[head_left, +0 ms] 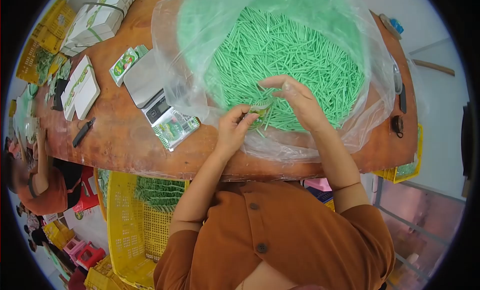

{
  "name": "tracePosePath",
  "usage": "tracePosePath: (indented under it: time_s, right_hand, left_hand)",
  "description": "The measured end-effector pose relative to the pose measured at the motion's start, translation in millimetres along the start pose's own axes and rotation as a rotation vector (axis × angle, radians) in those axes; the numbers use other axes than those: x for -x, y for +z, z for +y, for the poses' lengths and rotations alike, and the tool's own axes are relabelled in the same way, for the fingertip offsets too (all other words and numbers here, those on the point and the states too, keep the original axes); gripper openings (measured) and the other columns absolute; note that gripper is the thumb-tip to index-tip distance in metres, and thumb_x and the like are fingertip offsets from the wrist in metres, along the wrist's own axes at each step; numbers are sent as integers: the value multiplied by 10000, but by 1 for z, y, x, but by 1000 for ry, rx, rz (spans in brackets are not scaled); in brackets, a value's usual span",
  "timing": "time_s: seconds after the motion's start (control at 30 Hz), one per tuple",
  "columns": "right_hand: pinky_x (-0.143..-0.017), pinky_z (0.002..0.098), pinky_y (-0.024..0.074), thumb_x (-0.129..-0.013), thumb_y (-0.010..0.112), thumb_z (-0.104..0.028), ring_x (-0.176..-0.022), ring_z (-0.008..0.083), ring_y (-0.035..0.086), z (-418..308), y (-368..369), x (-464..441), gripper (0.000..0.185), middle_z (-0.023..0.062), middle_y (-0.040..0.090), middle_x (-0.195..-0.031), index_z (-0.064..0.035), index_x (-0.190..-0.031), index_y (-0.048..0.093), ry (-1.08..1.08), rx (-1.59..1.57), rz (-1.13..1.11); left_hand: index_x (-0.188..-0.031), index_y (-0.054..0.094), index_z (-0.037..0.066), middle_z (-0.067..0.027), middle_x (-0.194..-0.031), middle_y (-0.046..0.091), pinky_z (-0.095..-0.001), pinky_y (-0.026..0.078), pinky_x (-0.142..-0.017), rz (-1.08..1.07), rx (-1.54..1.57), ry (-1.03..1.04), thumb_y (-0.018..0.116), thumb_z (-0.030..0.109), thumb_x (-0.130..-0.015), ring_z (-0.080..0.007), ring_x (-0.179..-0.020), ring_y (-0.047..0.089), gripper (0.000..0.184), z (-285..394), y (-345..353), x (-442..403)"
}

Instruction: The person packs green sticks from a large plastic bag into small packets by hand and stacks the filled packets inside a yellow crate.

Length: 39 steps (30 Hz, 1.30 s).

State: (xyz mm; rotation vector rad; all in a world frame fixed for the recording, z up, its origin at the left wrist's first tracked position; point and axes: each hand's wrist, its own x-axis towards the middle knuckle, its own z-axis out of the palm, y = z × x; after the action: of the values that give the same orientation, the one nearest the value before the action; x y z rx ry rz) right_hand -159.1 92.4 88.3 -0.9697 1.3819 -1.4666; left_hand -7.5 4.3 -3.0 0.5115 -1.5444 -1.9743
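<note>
My left hand [235, 129] is closed on a small green-and-white printed packet [260, 112], pinching its side with the thumb. Just above and to the right, my right hand [299, 102] hangs over the sticks with curved fingers apart from the thumb. I make out nothing gripped in it. Beneath and beyond both hands lies a big heap of thin light-green sticks [295, 55] inside a clear plastic bag [170, 35] spread wide on the table. A few sticks lie near the packet's mouth.
On the wooden table [120, 145] are a small scale [145, 82], a flat packet [172, 129], stacked packets [125, 64], white cartons [82, 90] and a black cutter [83, 132]. A yellow crate [122, 230] with green packets stands below. Another person [47, 187] sits left.
</note>
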Motion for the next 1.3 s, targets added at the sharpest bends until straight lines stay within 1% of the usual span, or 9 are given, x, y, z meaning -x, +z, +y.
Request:
tracePosePath:
  time_s: [0.27, 0.53, 0.73, 0.87, 0.93, 1.03, 1.1, 1.17, 1.3]
  right_hand:
    - [-722, 342, 439, -682, 690, -64, -818, 252, 568, -42, 13, -8, 200, 109, 596, -861, -21, -867, 627, -331, 1024, -133]
    - [-637, 331, 451, -649, 685, -3, -712, 289, 565, -69, 144, -12, 177, 144, 619, -875, 20, -807, 607, -1098, 1028, -704]
    - [-683, 358, 461, -696, 609, 17, -756, 306, 573, -15, 143, -14, 154, 162, 610, -847, 22, -849, 598, -662, 754, -273]
    - [-680, 347, 455, -698, 595, -32, -748, 290, 571, -2, 139, -2, 157, 149, 615, -802, -26, -851, 630, -544, 1066, -501]
    - [-695, 349, 469, -750, 562, -150, -759, 290, 591, -3, 181, 0, 177, 131, 620, -817, -43, -868, 638, 113, 1395, -911]
    - [-676, 361, 502, -776, 587, -142, -741, 277, 608, 18, 164, 27, 176, 124, 625, -854, -12, -889, 621, -607, 864, -675]
    - [-643, 309, 497, -784, 608, -124, -680, 224, 610, -71, 170, 10, 151, 101, 628, -770, 3, -864, 623, 235, 1599, -688]
    - [-587, 258, 471, -808, 598, -155, -654, 154, 606, -37, 76, 13, 170, 76, 638, -736, 7, -847, 632, -264, 918, 315]
    - [-627, 346, 472, -773, 610, -252, -696, 233, 616, -11, -86, -56, 253, 115, 648, -753, -22, -860, 666, 121, 1356, 478]
  left_hand:
    - [-1050, 604, 8, -83, -906, 653, -277, 491, -694, 28, -113, 204, 547, 98, -867, -130, -784, 604, 211, 25, 4, -7]
    - [-956, 602, 37, -106, -1012, 619, -348, 481, -732, 196, -981, 651, 675, 112, -656, -246, -912, 605, 318, 123, -100, 109]
    - [-928, 625, 101, -68, -902, 652, -365, 445, -697, 1089, -1450, 103, 606, -72, -583, -269, -778, 589, 387, 45, -295, 301]
    - [-1020, 636, 81, -148, -999, 631, -369, 459, -784, 1581, -1265, -663, 502, -6, -795, -305, -884, 585, 275, -81, -396, 391]
    - [-1130, 575, 82, -133, -1069, 592, -375, 454, -815, 1457, -1038, -376, 443, 111, -842, -294, -952, 561, 318, -131, -401, 402]
    - [-1208, 475, 61, -153, -1185, 471, -409, 433, -855, 1389, -1132, -600, 370, 306, -839, -313, -1051, 483, 455, -182, -404, 400]
    - [-1259, 409, 47, -166, -1262, 390, -432, 419, -881, 1400, -1241, -831, 321, 436, -837, -326, -1116, 431, 581, -198, -405, 393]
    - [-1311, 342, 32, -179, -1339, 310, -454, 405, -907, 1427, -1289, -1021, 271, 565, -835, -340, -1182, 379, 718, -204, -400, 400]
    - [-1356, 311, 50, -198, -1398, 262, -488, 397, -928, 1402, -1342, -950, 246, 698, -827, -365, -1251, 315, 838, -211, -419, 435]
